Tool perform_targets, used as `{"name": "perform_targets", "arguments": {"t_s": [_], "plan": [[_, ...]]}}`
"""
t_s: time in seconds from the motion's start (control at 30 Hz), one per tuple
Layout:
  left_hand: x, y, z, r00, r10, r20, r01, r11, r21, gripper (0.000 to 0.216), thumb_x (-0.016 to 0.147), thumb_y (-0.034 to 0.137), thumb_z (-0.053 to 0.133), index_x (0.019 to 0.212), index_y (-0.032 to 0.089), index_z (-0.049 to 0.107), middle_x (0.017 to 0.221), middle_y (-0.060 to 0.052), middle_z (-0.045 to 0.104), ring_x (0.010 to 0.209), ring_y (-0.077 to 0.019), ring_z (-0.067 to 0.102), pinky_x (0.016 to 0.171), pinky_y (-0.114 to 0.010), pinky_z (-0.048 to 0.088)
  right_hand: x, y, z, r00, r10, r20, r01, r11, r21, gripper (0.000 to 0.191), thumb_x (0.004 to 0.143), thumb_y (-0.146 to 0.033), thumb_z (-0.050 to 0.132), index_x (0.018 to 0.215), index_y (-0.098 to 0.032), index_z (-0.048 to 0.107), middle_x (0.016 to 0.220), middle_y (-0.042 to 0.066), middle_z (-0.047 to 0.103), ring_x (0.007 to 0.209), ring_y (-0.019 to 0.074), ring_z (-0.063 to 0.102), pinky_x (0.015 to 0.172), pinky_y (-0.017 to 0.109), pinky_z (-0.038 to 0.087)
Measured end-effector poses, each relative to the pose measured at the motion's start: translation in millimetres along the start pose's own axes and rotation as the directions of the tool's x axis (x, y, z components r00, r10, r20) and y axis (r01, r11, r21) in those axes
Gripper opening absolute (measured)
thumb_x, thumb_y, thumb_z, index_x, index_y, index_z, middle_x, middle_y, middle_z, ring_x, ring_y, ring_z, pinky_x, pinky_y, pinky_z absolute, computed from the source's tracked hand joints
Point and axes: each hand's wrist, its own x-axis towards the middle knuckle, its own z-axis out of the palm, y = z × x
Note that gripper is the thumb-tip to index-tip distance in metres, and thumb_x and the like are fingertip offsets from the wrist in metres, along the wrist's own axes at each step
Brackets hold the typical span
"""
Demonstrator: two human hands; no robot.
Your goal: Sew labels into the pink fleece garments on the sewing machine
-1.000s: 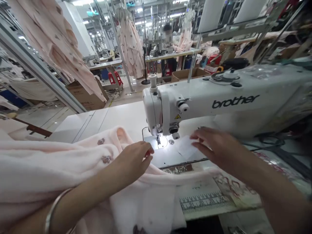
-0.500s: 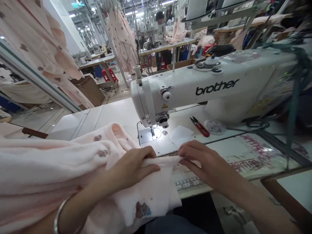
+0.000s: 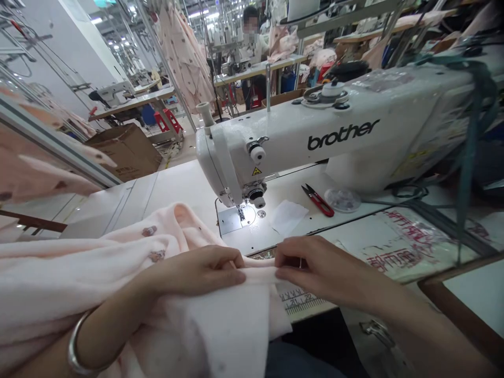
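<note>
A soft pale pink fleece garment (image 3: 79,278) with small printed motifs lies heaped over the table's left and front edge. My left hand (image 3: 200,270) pinches its upper edge with closed fingers. My right hand (image 3: 311,268) pinches the same edge just to the right, fingertips almost touching the left hand. Both hands sit in front of the white Brother sewing machine (image 3: 299,142); its needle and presser foot (image 3: 240,212) are lit, a short way beyond the hands. A small white fabric piece (image 3: 289,216) lies on the machine bed.
Red thread snips (image 3: 318,201) and a clear round lid (image 3: 342,199) lie on the bed right of the needle. A printed ruler (image 3: 299,302) runs along the table's front edge. Cardboard box (image 3: 122,149), hanging pink garments (image 3: 185,58) and another person (image 3: 252,31) at a far machine.
My right hand came back from the machine bed to the garment's edge. Both hands now pinch that edge close together near the table front; the view shifted slightly left.
</note>
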Motion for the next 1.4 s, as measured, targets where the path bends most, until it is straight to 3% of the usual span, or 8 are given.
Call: {"name": "perform_targets", "arguments": {"t_s": [0.1,0.27,0.4,0.57,0.8,0.97,1.13,1.4], "plan": [[8.7,-2.9,6.1,0.983,-0.014,-0.182,0.045,0.985,0.165,0.024,0.087,0.040,0.046,0.083,0.019,0.056,0.071,0.002,0.055,0.068,-0.0128,0.050,0.060,-0.024,0.031,7.7,3.9,6.6,0.997,0.059,-0.043,-0.065,0.988,-0.143,0.010,0.078,-0.015,0.052,0.069,-0.019,0.054,0.072,-0.002,0.059,0.068,0.0113,0.050,0.059,0.023,0.030],[10.4,-0.5,15.0,0.951,0.027,-0.309,0.097,0.920,0.379,0.021,0.085,0.040,0.052,0.093,0.021,0.057,0.087,-0.001,0.062,0.076,-0.0185,0.055,0.064,-0.029,0.034,15.3,7.7,17.7,0.997,0.041,-0.069,-0.054,0.976,-0.209,0.006,0.079,-0.018,0.051,0.082,-0.022,0.054,0.078,-0.003,0.057,0.068,0.0126,0.049,0.058,0.025,0.026],[20.5,-3.6,19.7,0.929,0.202,-0.310,-0.052,0.901,0.430,0.025,0.081,0.032,0.061,0.099,0.017,0.053,0.104,-0.006,0.055,0.096,-0.0218,0.051,0.080,-0.033,0.039,18.8,10.5,20.3,0.998,0.025,-0.061,-0.037,0.976,-0.212,0.006,0.077,-0.016,0.051,0.079,-0.021,0.053,0.079,-0.002,0.053,0.070,0.0122,0.049,0.060,0.025,0.029],[31.4,-11.0,20.5,0.931,0.277,-0.237,-0.176,0.910,0.375,0.017,0.084,0.031,0.057,0.085,0.016,0.049,0.095,-0.006,0.054,0.090,-0.0199,0.050,0.078,-0.032,0.039,19.4,5.6,7.2,1.000,-0.006,-0.004,0.006,0.997,-0.077,0.004,0.079,-0.018,0.055,0.076,-0.019,0.057,0.084,0.000,0.055,0.075,0.0119,0.051,0.065,0.024,0.036],[29.3,-0.8,0.8,0.981,0.113,-0.159,-0.099,0.991,0.094,0.037,0.077,0.050,0.061,0.100,0.022,0.055,0.089,0.000,0.061,0.081,-0.0173,0.053,0.066,-0.026,0.037,36.9,8.0,-14.0,0.962,0.071,0.264,-0.155,0.936,0.315,0.009,0.076,-0.019,0.056,0.072,-0.018,0.048,0.065,-0.002,0.059,0.061,0.0127,0.059,0.053,0.022,0.045],[35.7,4.7,-4.0,0.993,0.057,-0.100,-0.056,0.998,0.015,0.039,0.086,0.052,0.045,0.083,0.017,0.062,0.074,0.000,0.056,0.070,-0.0134,0.049,0.059,-0.024,0.034,45.9,18.8,-19.7,0.961,0.030,0.276,-0.114,0.949,0.295,0.008,0.071,-0.019,0.060,0.073,-0.018,0.052,0.065,-0.001,0.062,0.062,0.0135,0.060,0.052,0.022,0.047],[36.5,2.6,0.6,0.986,0.036,-0.162,-0.046,0.997,-0.058,0.033,0.083,0.047,0.052,0.086,0.016,0.064,0.075,0.000,0.059,0.070,-0.0128,0.050,0.059,-0.023,0.034,44.0,20.1,-19.6,0.968,0.022,0.252,-0.090,0.961,0.261,0.010,0.071,-0.023,0.061,0.073,-0.019,0.052,0.067,-0.001,0.062,0.058,0.0113,0.057,0.050,0.021,0.043],[33.4,6.4,14.5,0.953,0.009,-0.303,-0.053,0.989,-0.139,0.026,0.082,0.040,0.053,0.082,0.017,0.066,0.075,0.001,0.063,0.072,-0.0132,0.053,0.062,-0.023,0.037,33.9,10.0,-17.4,0.998,0.063,0.030,-0.065,0.995,0.074,0.009,0.071,-0.023,0.061,0.070,-0.018,0.054,0.069,-0.002,0.058,0.062,0.0101,0.052,0.052,0.021,0.035]]}}
